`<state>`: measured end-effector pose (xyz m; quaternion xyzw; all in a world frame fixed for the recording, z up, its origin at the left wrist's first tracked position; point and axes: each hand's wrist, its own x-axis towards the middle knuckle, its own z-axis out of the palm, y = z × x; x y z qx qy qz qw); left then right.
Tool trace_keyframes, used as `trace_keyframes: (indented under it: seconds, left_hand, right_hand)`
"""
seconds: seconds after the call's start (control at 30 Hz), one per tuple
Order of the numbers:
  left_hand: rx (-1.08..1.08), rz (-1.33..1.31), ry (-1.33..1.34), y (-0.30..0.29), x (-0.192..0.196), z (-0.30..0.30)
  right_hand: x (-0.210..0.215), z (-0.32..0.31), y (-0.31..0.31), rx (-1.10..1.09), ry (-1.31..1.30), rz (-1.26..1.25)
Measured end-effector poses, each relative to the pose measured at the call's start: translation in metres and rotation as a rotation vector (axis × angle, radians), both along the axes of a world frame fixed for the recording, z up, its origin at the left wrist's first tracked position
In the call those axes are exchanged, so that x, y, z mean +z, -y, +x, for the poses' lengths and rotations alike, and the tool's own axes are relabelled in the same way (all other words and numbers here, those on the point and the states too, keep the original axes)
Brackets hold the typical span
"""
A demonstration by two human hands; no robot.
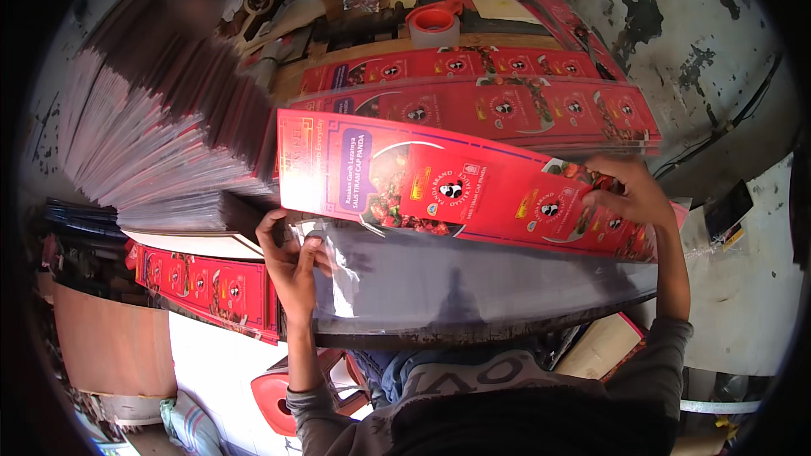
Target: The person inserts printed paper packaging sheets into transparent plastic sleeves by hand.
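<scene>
My right hand [629, 190] grips the right part of a long red printed card [498, 186], thumb over its face and fingers along its far edge. The card slopes across the middle, its left end raised higher in the picture. Below it a long clear plastic sleeve [405, 279] lies flat on a dark work surface. At the left end of that sleeve my left hand [291, 262] is closed, thumb against fingers, on the wrinkled, shiny plastic edge. The left hand is just under the card's left end and apart from it.
A tall stack of plastic-covered sheets [152, 135] stands at the left. More red cards lie behind [524, 110] and at lower left [203, 287]. A red-cored tape roll [433, 25] stands at the back. A peeling wall [676, 8] rises at the right.
</scene>
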<state>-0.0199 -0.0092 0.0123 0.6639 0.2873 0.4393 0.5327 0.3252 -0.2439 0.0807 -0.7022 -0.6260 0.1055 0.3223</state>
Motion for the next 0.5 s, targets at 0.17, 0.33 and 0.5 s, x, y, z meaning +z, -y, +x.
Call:
trace_keyframes:
  seconds: [0.17,0.33,0.5]
  left_hand:
    - [-0.021,-0.101,0.104,-0.002,-0.003,0.01]
    - [0.026,-0.072,0.108,-0.015,-0.003,0.0]
    - [0.114,-0.076,0.131,-0.014,0.003,0.007]
  right_hand:
    - [0.013,-0.01,-0.002,-0.083,-0.017,-0.234]
    - [0.014,-0.003,0.002,-0.089,-0.135,-0.218]
    - [0.015,0.005,-0.001,0.039,-0.039,-0.132]
